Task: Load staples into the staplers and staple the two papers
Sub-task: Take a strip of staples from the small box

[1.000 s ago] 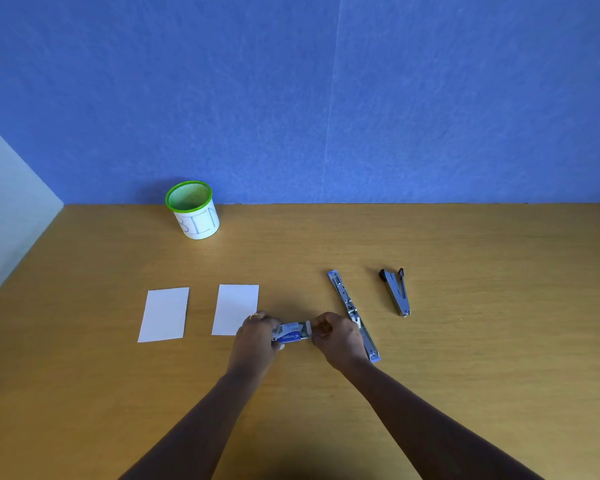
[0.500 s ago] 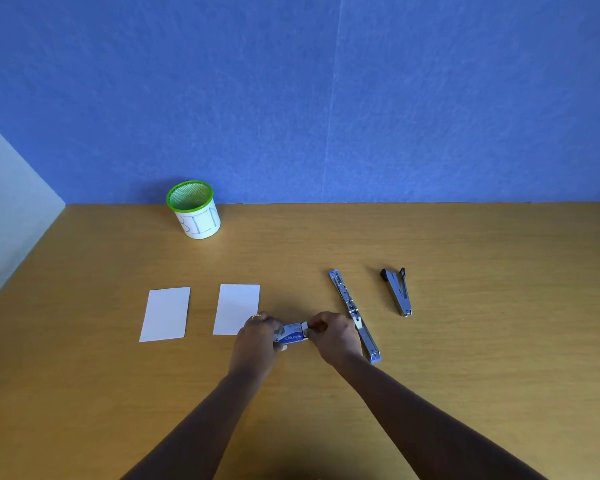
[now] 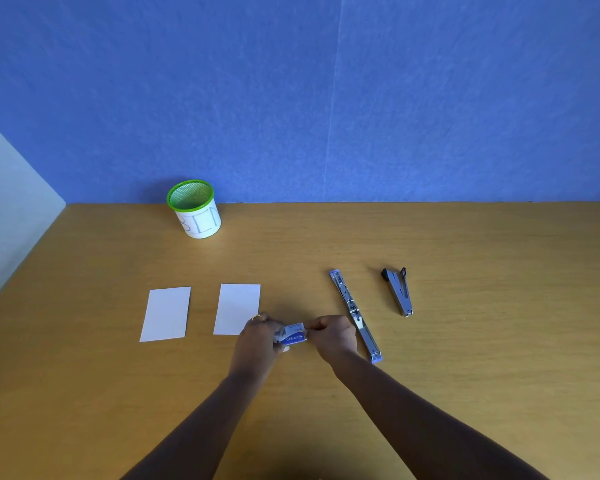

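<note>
Box: small card staple box point(image 3: 293, 336), white with a blue band. The white lettering on the band is inverted and too small to read with certainty. It is held low over the table between both hands.
Left hand: left hand point(image 3: 258, 337) has its fingers curled round the box's left end, with a gold ring point(image 3: 256, 317) on one finger.
Right hand: right hand point(image 3: 333, 336) pinches the box's right end between thumb and fingers.
Long stapler: long stapler point(image 3: 355, 315) is bright metal with pale blue tips, folded out flat into one strip, just right of the grip.
Small stapler: small stapler point(image 3: 397, 291) is grey metal with a black end and forms a narrow V, farther right of the grip and beyond it.
Papers: right paper point(image 3: 238, 308) and left paper point(image 3: 166, 313) are plain white rectangles lying flat, left of the grip. The left hand hides the right paper's near corner.
Cup: cup point(image 3: 194, 209) is green mesh with a white wrap hand-lettered "BIN", far beyond the grip to the left.
Table: table point(image 3: 465, 341) is tan with a wood grain.
</note>
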